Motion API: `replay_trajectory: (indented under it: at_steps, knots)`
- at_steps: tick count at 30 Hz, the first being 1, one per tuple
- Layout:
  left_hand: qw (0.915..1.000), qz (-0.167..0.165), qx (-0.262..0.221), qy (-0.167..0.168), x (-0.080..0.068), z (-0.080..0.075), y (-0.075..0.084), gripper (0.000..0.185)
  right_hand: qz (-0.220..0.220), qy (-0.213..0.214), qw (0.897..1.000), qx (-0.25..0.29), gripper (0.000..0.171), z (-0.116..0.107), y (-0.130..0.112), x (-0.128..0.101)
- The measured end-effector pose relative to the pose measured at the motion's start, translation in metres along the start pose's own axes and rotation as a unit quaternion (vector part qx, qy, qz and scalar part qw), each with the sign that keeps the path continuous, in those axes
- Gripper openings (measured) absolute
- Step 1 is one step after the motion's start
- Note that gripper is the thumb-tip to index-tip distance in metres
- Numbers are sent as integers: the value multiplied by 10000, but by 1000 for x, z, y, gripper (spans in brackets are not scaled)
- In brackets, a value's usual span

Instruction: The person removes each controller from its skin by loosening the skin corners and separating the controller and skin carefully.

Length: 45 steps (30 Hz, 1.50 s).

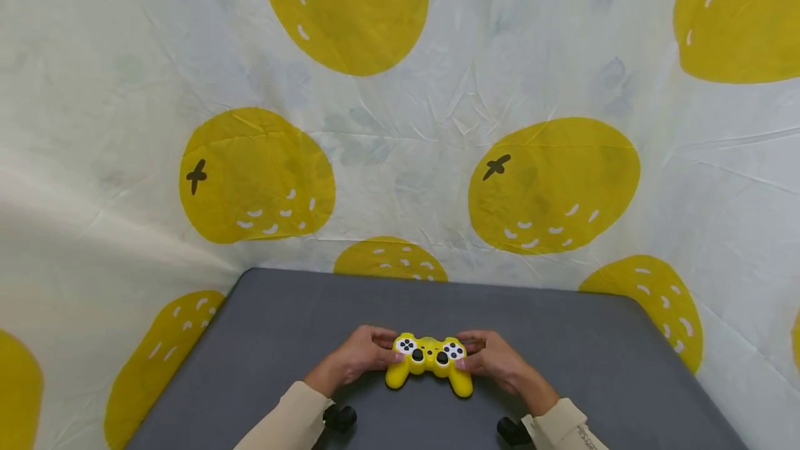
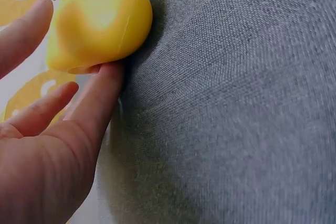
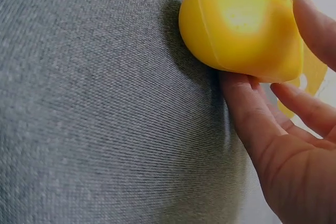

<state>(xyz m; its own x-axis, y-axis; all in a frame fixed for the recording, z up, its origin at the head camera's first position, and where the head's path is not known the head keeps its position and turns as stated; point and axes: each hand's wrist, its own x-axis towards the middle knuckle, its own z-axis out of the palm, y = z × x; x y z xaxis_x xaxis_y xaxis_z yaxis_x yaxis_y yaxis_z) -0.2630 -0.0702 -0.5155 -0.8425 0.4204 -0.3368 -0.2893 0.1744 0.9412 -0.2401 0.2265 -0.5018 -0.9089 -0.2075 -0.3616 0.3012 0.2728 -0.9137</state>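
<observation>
A yellow game controller [image 1: 430,364] with white button areas and two black thumbsticks lies face up on the grey tabletop, its two handles pointing towards me. My left hand [image 1: 364,353] holds its left side, thumb on the upper face and other fingers at the side and behind. On the opposite side my right hand [image 1: 498,361] holds it the same way. Close up in the left wrist view, a rounded handle [image 2: 100,30] meets the left fingertips. The right wrist view shows the other handle [image 3: 241,30] against the right fingers. The controller's underside is hidden.
The grey table [image 1: 300,304] has rounded far corners. Behind it and along both sides hangs a pale cloth [image 1: 400,179] printed with large yellow fruit shapes. Black wrist devices [image 1: 340,417] show at both beige sleeves [image 1: 287,415].
</observation>
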Motion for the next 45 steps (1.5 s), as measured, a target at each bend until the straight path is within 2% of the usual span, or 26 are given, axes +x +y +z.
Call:
replay_trajectory:
  at_steps: [8, 24, 37, 45]
  knots:
    - [9997, -62, -194, 130, 2, 2, -2, 62, -223, -281, 9994, 19, 73, -3, 3, -2]
    - [9994, -41, -327, 135, 2, 6, -2, 54, 53, -7, 9999, -140, 74, -3, -1, -3]
    - [9990, 282, -39, 343, 0, 9, 6, 57, -410, 43, 9989, -236, 78, -8, -12, -7]
    - [9980, 382, 165, 476, -6, 10, 22, 57, -716, 65, 9970, -284, 78, -11, -20, -11]
